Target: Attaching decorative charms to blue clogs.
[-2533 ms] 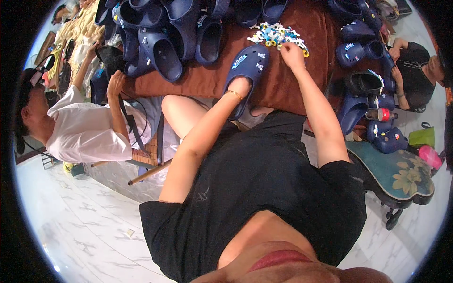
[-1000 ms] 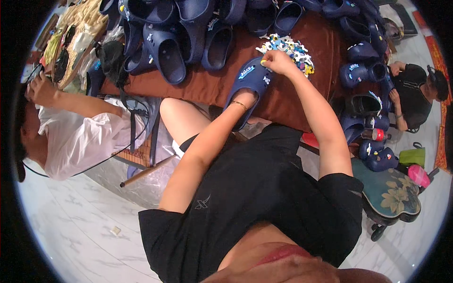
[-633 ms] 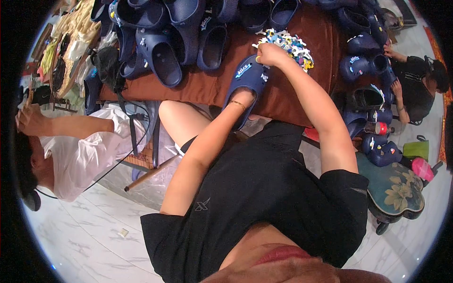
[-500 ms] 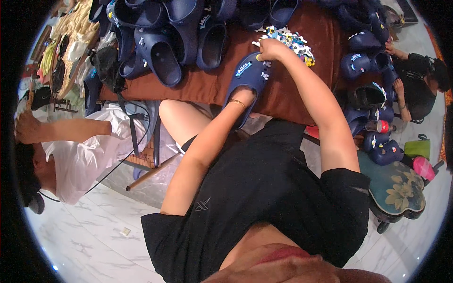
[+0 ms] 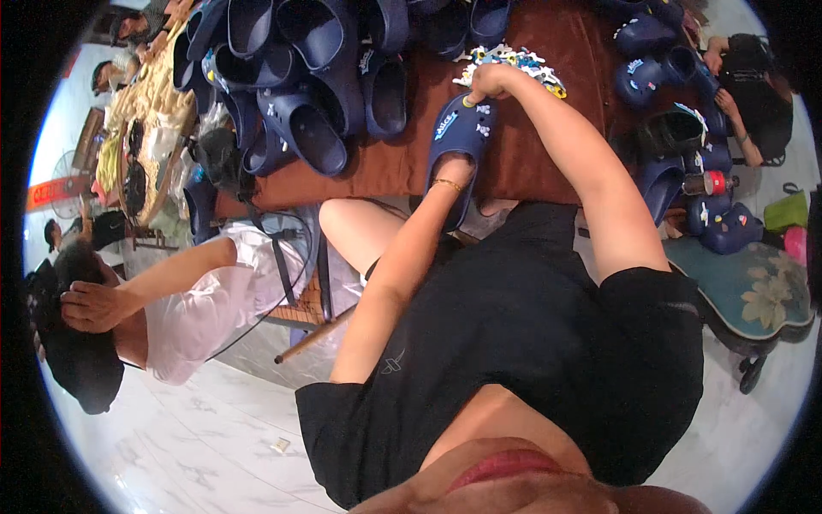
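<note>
A navy foam clog is held toe away from me at the table's front edge. My left hand is inside the clog through its foot opening and holds it from within; the fingers are hidden. My right hand is closed at the toe, thumb and fingers pinching by a small round yellowish shoe charm. A blue-and-white lettered charm sits on the clog's left side, and small white charms on its right. Just beyond my right hand lies a pile of mixed charms.
Many navy clogs are heaped at the left of the brown-covered table, more at the right. A person in white sits at left, another in black at right. A drink bottle lies near a green stool.
The view has shifted, so the whole scene sits further right. The clog is turned a little more upright, with both hands still on it. At left the person in white has changed posture.
</note>
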The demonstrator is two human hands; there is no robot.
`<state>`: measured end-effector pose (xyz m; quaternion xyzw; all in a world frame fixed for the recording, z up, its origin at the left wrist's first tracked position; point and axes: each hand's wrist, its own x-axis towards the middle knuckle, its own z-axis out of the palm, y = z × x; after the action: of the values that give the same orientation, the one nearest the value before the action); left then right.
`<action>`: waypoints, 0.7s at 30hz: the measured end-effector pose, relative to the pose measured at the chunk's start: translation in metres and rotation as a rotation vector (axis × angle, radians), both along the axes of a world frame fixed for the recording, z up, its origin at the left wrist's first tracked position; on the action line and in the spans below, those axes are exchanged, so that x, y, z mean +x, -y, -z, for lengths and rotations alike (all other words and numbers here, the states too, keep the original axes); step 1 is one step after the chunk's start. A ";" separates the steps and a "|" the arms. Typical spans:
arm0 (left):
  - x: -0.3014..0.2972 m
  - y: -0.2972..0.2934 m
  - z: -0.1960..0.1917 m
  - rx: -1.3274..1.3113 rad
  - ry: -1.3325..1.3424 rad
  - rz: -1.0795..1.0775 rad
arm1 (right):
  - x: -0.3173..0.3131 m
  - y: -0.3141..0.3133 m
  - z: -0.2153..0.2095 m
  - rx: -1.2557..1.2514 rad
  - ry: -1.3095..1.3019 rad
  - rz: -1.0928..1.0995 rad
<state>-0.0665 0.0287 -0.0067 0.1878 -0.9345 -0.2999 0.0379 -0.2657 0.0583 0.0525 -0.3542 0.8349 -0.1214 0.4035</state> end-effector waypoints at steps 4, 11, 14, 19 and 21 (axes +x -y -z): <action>0.003 0.003 -0.027 0.068 -0.098 -0.023 | 0.006 -0.006 -0.002 -0.157 0.131 0.173; -0.023 -0.001 -0.065 0.193 -0.259 -0.060 | 0.020 -0.004 0.004 -0.437 -0.275 -0.061; -0.009 -0.008 -0.080 0.240 -0.320 -0.100 | 0.042 -0.006 -0.021 -0.369 -0.318 -0.141; -0.021 -0.014 -0.098 0.355 -0.403 -0.132 | 0.040 -0.001 -0.031 -0.154 -0.344 -0.131; -0.014 -0.016 -0.091 0.304 -0.324 -0.129 | 0.045 0.007 -0.034 -0.025 -0.426 -0.096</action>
<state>-0.0806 0.0450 0.0846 0.2000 -0.8465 -0.4603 0.1778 -0.2210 0.0510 0.0868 -0.4160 0.8820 -0.0346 0.2188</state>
